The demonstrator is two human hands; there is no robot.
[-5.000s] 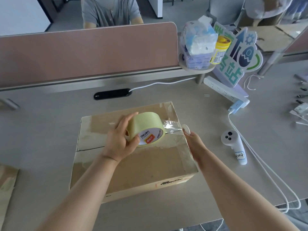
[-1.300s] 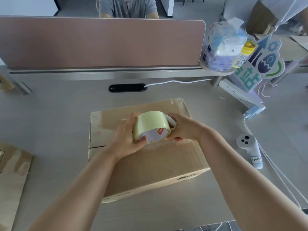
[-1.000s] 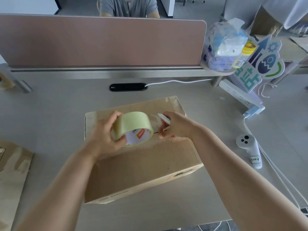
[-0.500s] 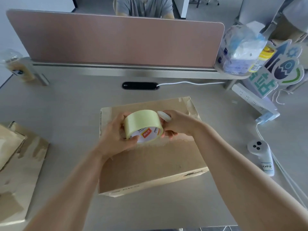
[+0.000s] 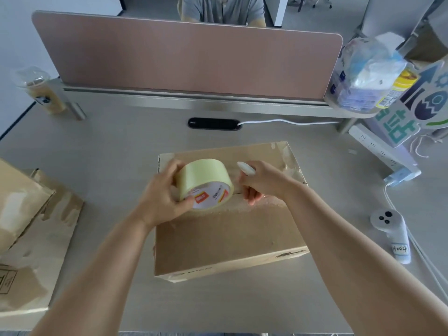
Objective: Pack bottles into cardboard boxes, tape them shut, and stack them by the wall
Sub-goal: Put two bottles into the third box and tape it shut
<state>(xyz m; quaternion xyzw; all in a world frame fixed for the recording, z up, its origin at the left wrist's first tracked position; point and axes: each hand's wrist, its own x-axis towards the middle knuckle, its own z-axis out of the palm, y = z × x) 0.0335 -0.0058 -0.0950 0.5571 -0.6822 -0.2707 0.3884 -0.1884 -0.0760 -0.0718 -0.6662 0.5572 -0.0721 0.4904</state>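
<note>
Half done at best, judged from the layout: found the cardboard box (image 5: 230, 236) lying closed in the middle of the desk (image 5: 97, 146), flaps down, contents hidden, so could not confirm any bottles inside. Saw glossy tape (image 5: 289, 163) already along the far right edge of the lid, and the centre seam seemingly mid-sealing. Noted the left hand (image 5: 160, 202) clasping the tape roll (image 5: 206, 180) just above the lid, thumb on its printed core, and the right hand (image 5: 264, 184) curled round a small white tool (image 5: 246, 169) just beside the roll; could not tell whether a tape end was also pinched. Judged cutting, pressing the strip down and carrying to the wall as left to do; saw no stack by any wall. Noted flattened cardboard (image 5: 31, 229) at the left, a white controller (image 5: 392, 234) and a cable (image 5: 387, 195) near the box's right side, a power strip (image 5: 378, 149) beyond: likely snags when lifting the box away.
</note>
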